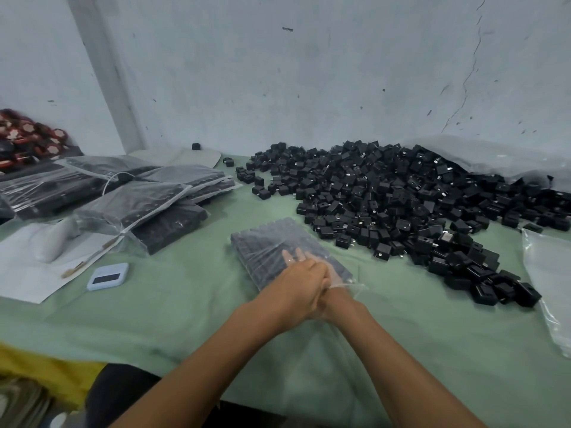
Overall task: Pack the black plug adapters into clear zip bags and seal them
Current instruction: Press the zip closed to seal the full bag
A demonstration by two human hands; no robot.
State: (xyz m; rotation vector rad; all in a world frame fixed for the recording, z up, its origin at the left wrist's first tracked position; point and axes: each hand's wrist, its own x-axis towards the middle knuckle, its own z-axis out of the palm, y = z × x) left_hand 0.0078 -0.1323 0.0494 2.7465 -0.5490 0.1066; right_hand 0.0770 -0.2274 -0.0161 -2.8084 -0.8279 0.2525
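A clear zip bag (262, 242) packed with rows of black plug adapters lies flat on the green cloth in front of me. My left hand (296, 279) rests on the bag's near end, its fingers straight and pressing on the plastic. My right hand (335, 299) sits just behind it at the bag's mouth. Loose plastic drapes over its wrist, and the left hand hides its fingers. A big heap of loose black plug adapters (401, 196) spreads across the right side.
Several filled zip bags (139, 199) are stacked at the left. A small blue device (107, 276) and white paper (27, 273) lie near them. Empty clear bags (547, 273) lie at the right edge. A large plastic sack (494, 156) sits behind the heap, by the wall.
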